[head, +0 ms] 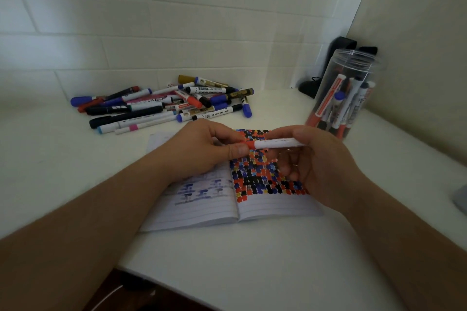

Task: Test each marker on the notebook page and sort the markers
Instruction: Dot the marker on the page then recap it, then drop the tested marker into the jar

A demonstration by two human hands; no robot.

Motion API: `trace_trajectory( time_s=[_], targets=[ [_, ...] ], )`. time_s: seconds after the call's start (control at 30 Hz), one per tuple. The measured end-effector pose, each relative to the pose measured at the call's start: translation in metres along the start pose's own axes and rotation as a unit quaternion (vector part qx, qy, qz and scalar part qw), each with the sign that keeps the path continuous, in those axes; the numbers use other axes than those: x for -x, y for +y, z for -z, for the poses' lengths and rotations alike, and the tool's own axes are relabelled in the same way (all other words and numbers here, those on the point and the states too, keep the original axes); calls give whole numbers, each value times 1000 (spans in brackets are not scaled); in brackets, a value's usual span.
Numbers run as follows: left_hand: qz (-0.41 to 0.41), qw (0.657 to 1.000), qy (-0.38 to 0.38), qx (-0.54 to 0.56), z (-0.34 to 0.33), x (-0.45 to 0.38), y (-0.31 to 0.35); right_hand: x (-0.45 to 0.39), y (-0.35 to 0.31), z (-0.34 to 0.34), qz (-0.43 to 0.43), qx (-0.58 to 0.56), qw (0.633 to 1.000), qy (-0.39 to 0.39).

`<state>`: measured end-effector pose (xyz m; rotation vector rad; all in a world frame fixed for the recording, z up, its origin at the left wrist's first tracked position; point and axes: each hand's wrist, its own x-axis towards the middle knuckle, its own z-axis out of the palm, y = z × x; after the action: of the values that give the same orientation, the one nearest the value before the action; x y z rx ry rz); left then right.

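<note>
Two hands: left hand (202,149) pinches red cap, right hand (321,166) grips white-barrelled red marker (275,144); clear plastic jar (353,78) right holds several sorted, big loose marker pile (161,103) upper left remains.

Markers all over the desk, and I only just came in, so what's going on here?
A person holds a white marker with a red cap above an open notebook. The left hand pinches the cap while the right hand grips the barrel; whether the cap is coming off or going on can't be told. The right page is covered in red, blue, black and yellow test marks. A pile of markers lies behind, and a clear jar at right holds several more.
</note>
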<state>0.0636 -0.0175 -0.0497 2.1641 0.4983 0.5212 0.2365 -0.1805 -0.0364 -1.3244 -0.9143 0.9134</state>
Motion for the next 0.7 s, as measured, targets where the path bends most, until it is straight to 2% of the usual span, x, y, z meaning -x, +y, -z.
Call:
trace_trajectory(
  time_s=[0.13, 0.3, 0.4, 0.57, 0.7],
  targets=[
    [-55, 994, 68, -62, 0, 3, 1, 0, 0, -3, 3, -20, 1000, 5],
    [-124, 980, 125, -91, 2, 6, 0, 3, 4, -12, -19, -101, 995, -3],
    [-150, 970, 143, -128, 2, 8, -1, 3, 4, -14, -18, -110, 994, -1],
    [-131, 971, 147, -132, -1, 4, 0, 1, -3, -12, 30, -40, 998, 33],
    [-122, 971, 71, -190, -4, -1, -5, 3, -12, 1, 110, 59, 982, 140]
  ],
)
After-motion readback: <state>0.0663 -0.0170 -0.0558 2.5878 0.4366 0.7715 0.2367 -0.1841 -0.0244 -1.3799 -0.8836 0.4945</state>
